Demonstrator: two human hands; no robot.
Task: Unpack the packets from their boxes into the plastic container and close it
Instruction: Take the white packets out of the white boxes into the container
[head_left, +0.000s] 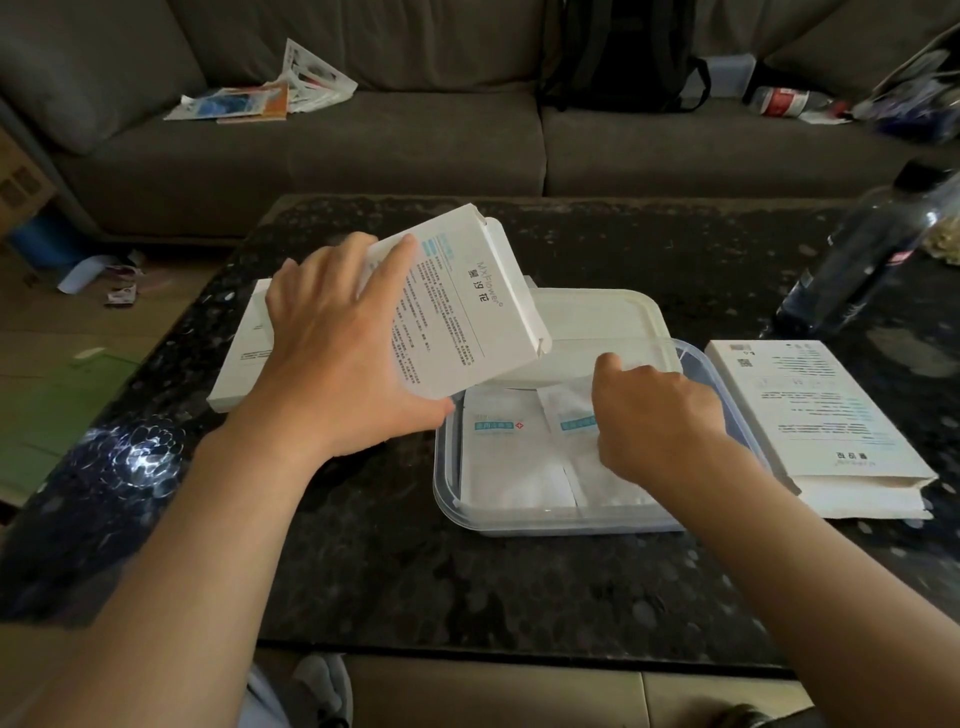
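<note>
Left hand (332, 358) fingers are spread, thumb beneath, gripping a tilted box (457, 301) raised over the far-left corner of the container (519, 526). Right hand (654, 421) fingers curl down onto the packets (509, 462) inside. Their tips are hidden, so I cannot tell if they pinch one. The container sits mid-table (415, 582), its lid (613, 322) behind it and partly covered by the box.

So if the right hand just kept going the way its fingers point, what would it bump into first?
Probably the white lid lying just behind the container; the right hand points forward and slightly left at it. The box held in the left hand is close to that line but looks higher.
</note>
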